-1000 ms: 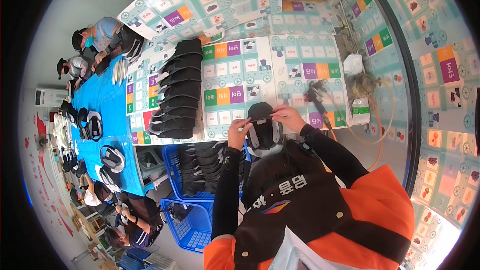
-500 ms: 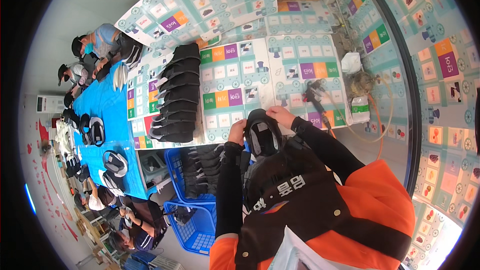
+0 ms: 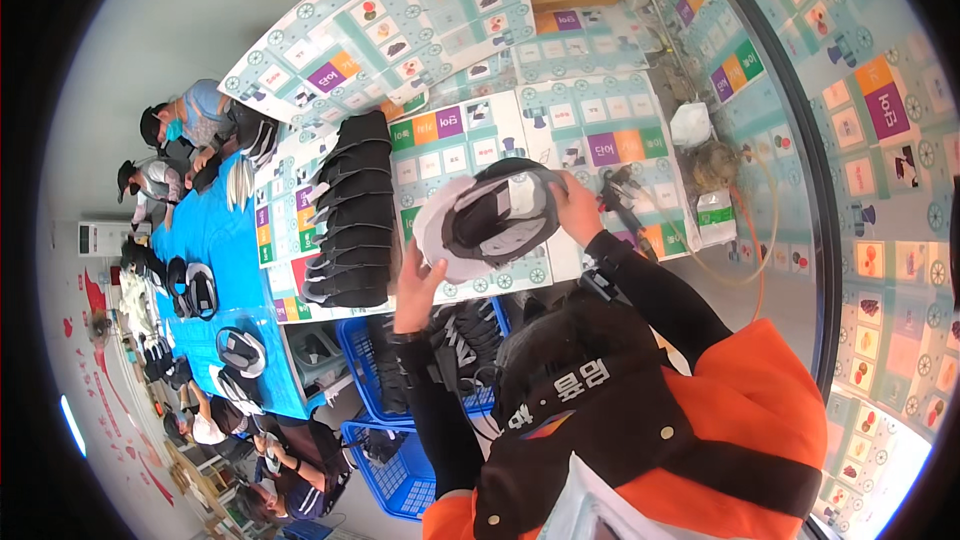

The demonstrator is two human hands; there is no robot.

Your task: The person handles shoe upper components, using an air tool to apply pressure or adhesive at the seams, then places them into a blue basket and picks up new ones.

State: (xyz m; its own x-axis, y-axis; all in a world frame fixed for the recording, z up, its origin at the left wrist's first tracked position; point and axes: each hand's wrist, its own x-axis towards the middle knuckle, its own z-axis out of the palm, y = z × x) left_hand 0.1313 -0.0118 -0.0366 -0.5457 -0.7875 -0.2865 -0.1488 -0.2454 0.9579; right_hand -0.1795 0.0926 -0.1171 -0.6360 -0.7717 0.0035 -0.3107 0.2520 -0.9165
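Note:
Over the table's front part I hold a cap (image 3: 498,220), its inside turned up, with a black crown, grey lining patches and a light grey brim. My left hand (image 3: 417,287) grips the brim's near left edge, thumb on top. At the crown's right side my right hand (image 3: 575,210) pinches the rim; some of its fingertips are hidden behind the fabric. A row of nested black caps (image 3: 350,210) lies left of my left hand. Right of my right hand, a dark spray gun (image 3: 624,202) with a thin hose rests on the table.
Blue plastic baskets (image 3: 395,475) stand below the table edge, the upper one holding dark caps. A blue-covered table (image 3: 222,240) to the left carries more caps, with several people around it. Printed boards (image 3: 430,20) rise behind; a white-green packet (image 3: 714,215) sits at right.
The cap has come up and forward from near my body to above the table. It is now tilted so the grey brim points left, and my left hand has shifted onto that brim.

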